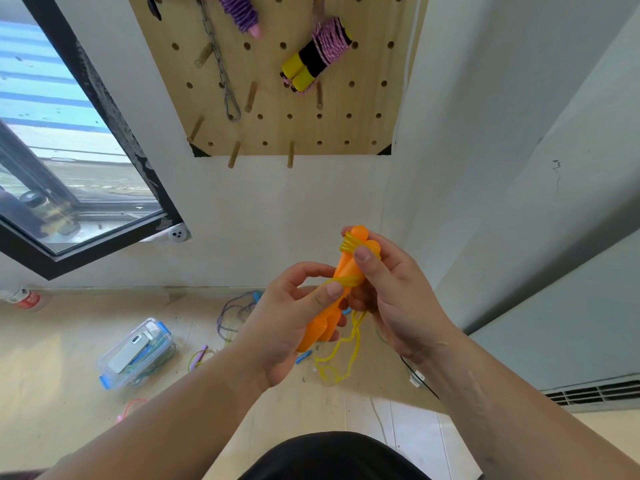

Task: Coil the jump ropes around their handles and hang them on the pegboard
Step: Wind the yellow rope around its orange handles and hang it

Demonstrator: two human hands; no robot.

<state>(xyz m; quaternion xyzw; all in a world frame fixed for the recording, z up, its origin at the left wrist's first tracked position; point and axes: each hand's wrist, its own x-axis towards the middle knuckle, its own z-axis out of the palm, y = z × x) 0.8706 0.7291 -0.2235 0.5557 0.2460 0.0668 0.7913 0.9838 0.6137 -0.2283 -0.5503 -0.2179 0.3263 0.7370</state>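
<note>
At the far left of the frame a bottle lies on the floor; its red label carries writing too blurred to read. Right of it sits one clear plastic box with blue clips, and further right a loose purple-and-white rope lies on the floor.

In the upper middle, the pegboard holds two coiled ropes: a purple bundle at the top edge and a pink bundle on yellow-and-black handles. One metal chain hangs left of them.

At centre, the left hand curls round the lower ends of two orange handles, thumb pressed on the yellow rope. The handles lie side by side, long axis running from lower left to upper right. The right hand pinches their upper end over a wrap of rope. Rope bands the handles in two places; its loose tail dangles below.
</note>
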